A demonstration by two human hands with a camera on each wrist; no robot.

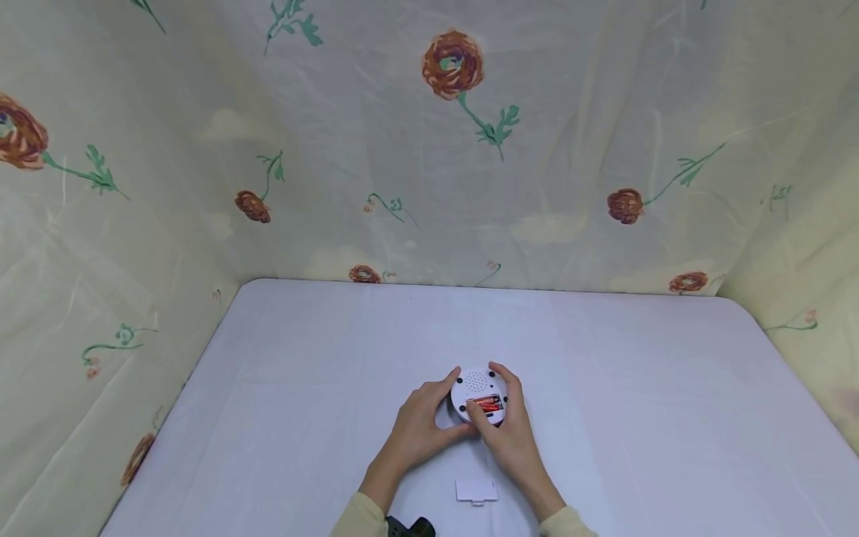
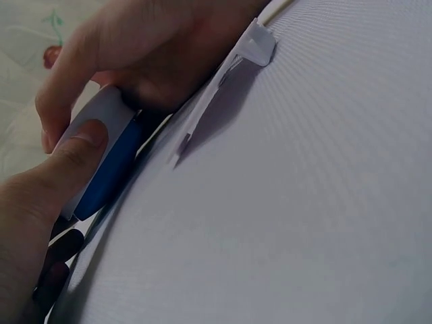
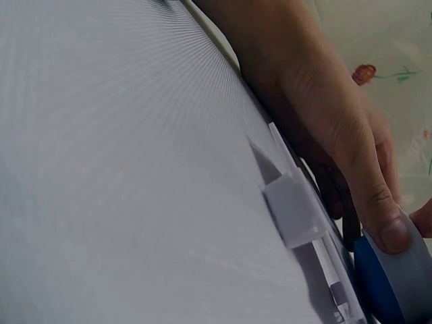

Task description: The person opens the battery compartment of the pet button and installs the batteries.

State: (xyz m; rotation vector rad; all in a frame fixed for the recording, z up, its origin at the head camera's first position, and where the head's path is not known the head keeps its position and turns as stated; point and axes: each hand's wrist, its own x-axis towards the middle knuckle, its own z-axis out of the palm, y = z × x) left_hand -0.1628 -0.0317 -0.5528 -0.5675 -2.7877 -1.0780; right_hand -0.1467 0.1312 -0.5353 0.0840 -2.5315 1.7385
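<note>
Both hands hold a round white device [image 1: 475, 382] with its underside up, showing speaker holes, small dark feet and a battery compartment. Red batteries [image 1: 493, 403] lie in that compartment. My left hand [image 1: 417, 426] grips the left side, its thumb along the near rim. From the right, my right hand [image 1: 511, 444] holds the rim with a finger at the far edge, thumb on the left end of the batteries. In the left wrist view the device's lower part [image 2: 111, 174] is blue. A white battery cover [image 1: 476, 490] with a small tab lies on the table, nearer the person.
A white cloth covers the table [image 1: 322, 358], whose far edge meets a flower-patterned curtain [image 1: 550, 164]. The curtain also hangs along the left and right sides. A black object [image 1: 412, 527] shows beside the left sleeve [image 1: 362, 514].
</note>
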